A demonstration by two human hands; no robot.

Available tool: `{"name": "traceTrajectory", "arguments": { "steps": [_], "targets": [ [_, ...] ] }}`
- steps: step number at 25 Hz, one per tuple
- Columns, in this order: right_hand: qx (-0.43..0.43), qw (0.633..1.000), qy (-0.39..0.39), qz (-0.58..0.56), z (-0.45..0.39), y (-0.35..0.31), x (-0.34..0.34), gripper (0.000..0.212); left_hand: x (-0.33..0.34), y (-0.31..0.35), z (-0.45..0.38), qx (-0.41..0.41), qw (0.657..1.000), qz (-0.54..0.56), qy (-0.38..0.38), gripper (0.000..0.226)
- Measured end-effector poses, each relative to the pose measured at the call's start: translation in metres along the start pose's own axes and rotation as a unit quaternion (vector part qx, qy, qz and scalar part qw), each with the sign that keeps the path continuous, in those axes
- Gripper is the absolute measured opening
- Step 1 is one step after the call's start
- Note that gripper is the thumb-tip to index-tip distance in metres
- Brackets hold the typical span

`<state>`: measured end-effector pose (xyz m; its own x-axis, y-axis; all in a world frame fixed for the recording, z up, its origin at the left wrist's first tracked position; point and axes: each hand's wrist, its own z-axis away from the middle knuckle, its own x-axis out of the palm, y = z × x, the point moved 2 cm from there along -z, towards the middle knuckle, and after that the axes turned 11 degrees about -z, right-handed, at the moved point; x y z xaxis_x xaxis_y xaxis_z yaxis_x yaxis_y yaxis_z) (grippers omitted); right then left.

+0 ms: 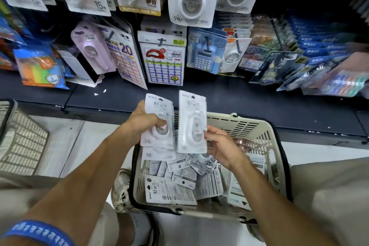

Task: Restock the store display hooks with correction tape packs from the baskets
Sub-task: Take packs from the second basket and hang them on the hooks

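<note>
Frame centre: left hand [142, 121] grip clamps one correction tape pack [157, 122], right hand [220, 146] grip another [192, 122], hang-holes upward above basket [279, 158], ready for hooking.

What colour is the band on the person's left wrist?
Blue with a pale repeating print, on the rubbery wristband; head view.

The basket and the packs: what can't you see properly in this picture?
Head view:
- Basket: its bottom is hidden under piled packs.
- Pack in the left hand: more packs sit behind the front one; count unclear.
- Right hand's pack: print blurred.
- Second basket: cut off by the left edge.
</note>
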<state>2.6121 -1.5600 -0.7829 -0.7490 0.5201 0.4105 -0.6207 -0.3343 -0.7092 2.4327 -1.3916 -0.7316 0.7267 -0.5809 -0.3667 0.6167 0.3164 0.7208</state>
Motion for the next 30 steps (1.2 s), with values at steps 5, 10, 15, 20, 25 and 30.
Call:
{"name": "traceTrajectory", "arguments": {
  "steps": [5,10,15,20,25,30],
  "targets": [
    [-0.140,0.985,0.004,0.106,-0.010,-0.018,0.059,0.014,0.016,0.026,0.015,-0.004,0.974,0.144,-0.175,0.057],
    [0.028,0.954,-0.091,0.284,0.019,0.032,0.047,0.036,-0.005,0.010,0.006,0.006,0.999,0.011,0.046,0.073],
    [-0.075,0.589,-0.269,0.758,0.037,0.086,0.035,0.077,-0.002,0.014,0.002,0.037,0.999,-0.003,0.036,0.075],
    [0.087,0.772,-0.221,0.590,0.032,0.100,0.047,0.068,-0.014,0.004,0.003,0.053,0.993,-0.074,0.078,0.077],
    [0.125,0.823,-0.168,0.527,0.023,0.107,0.076,0.098,-0.019,0.016,0.002,0.082,0.986,-0.097,0.109,0.087],
    [-0.159,0.635,-0.154,0.740,0.019,0.104,0.085,0.044,-0.019,0.016,0.004,0.079,0.982,-0.116,0.124,0.088]
  ]
}}
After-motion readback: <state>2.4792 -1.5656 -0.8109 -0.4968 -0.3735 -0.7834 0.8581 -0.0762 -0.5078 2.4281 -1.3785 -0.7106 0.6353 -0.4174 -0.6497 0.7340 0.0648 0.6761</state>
